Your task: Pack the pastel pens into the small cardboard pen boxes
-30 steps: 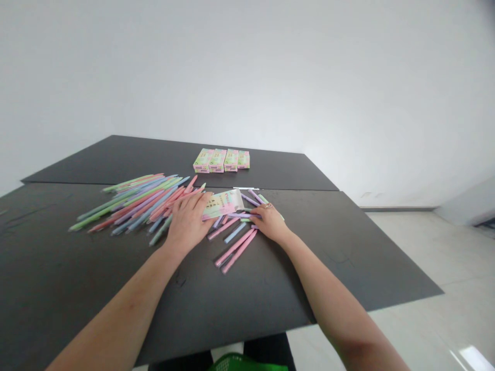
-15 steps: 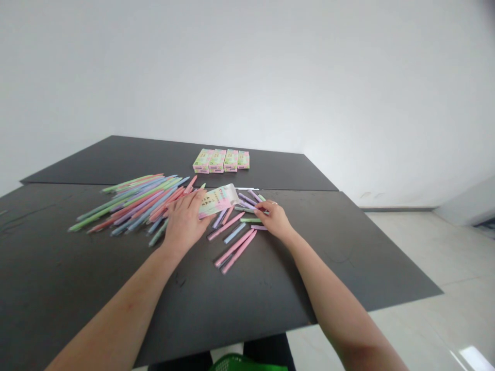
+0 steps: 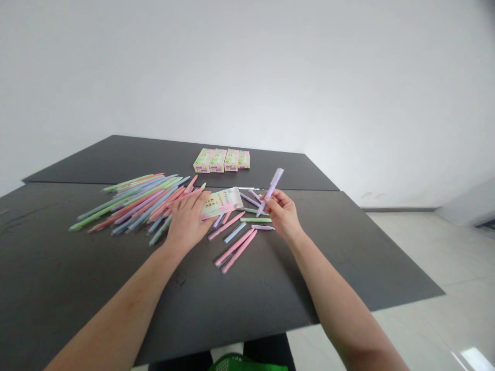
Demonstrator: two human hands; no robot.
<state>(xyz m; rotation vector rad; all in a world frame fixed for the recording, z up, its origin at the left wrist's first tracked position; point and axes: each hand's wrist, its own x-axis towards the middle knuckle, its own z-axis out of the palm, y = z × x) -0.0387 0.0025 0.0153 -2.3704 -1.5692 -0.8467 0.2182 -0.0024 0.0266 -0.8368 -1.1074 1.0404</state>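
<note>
My left hand (image 3: 189,219) is closed around the near end of a pastel printed box (image 3: 222,202), whose pale end flap stands open toward the right. Between the thumb and fingers of my right hand (image 3: 283,211) a purple pen (image 3: 270,190) is pinched, tilted with its upper end raised to the right. Under and between both hands lie loose pens: pink ones (image 3: 240,251), a blue one (image 3: 235,233), a green one (image 3: 256,220) and another purple one (image 3: 263,227).
A large heap of pastel pens (image 3: 131,206) lies to the left, right up to my left hand. Several matching boxes (image 3: 216,161) stand in a row farther back on the black table (image 3: 348,268). Behind the table rises a white wall (image 3: 247,72).
My right hand has lifted a purple pen off the loose pens and moved slightly right, the pen now tilted upward. My left hand and the box have shifted only slightly.
</note>
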